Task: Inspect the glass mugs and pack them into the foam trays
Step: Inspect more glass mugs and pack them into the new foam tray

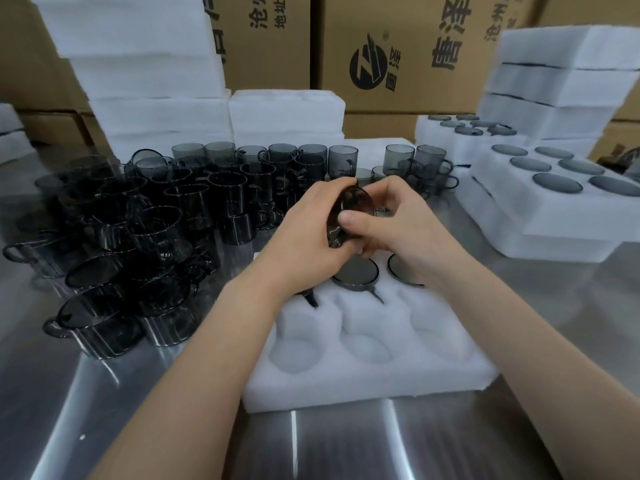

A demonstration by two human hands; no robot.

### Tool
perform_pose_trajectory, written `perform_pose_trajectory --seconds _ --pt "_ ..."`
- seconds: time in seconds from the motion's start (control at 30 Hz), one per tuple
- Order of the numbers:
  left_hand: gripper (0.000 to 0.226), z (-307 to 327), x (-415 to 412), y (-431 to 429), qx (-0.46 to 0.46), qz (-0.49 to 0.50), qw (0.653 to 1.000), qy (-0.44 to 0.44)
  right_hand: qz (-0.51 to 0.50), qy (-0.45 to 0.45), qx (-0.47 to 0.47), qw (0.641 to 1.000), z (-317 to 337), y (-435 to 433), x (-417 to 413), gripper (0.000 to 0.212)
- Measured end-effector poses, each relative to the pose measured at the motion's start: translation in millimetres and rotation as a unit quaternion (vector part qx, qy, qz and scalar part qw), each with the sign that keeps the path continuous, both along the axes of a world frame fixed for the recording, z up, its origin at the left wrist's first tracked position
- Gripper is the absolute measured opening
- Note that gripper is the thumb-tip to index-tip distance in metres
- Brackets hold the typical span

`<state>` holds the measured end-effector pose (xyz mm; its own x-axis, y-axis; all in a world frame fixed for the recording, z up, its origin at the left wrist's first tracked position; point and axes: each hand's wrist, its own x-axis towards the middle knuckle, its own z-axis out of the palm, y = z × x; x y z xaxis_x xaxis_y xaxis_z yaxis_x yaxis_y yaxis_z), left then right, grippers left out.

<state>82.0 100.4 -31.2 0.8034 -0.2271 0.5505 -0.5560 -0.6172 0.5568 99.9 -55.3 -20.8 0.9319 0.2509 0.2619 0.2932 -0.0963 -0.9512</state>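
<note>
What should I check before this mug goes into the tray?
1. Grip: left hand and right hand both hold the mug: ok.
2. Free slot: the tray's three front pockets are empty: ok.
3. Mug flaws: glass dark, partly covered by fingers: cannot tell.
4. Packed mugs, rear row: the two visible sit in their pockets: ok. Left pocket mostly hidden by the left hand: cannot tell.
5. Way down to the front pockets: nothing in between: ok.
</note>
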Motion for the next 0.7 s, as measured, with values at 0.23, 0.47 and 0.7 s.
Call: perform_pose_trajectory --seconds 0.23,0.47,0.7 --pt "0.068 2.7 -4.4 -3.4 0.011 -0.041 0.999 -0.023 -0.038 0.011 0.07 0.997 -0.2 -3.1 3.9 0.035" --pt "0.073 5.3 -5.0 -1.0 -0.079 -0.025 0.997 -0.004 0.108 0.091 0.216 0.966 0.7 -8.3 7.9 0.009" --pt "0.066 2.6 -1.9 1.3 -0.155 -0.017 0.987 0.043 0.149 0.052 0.184 0.97 -3.9 -6.9 8.4 0.034"
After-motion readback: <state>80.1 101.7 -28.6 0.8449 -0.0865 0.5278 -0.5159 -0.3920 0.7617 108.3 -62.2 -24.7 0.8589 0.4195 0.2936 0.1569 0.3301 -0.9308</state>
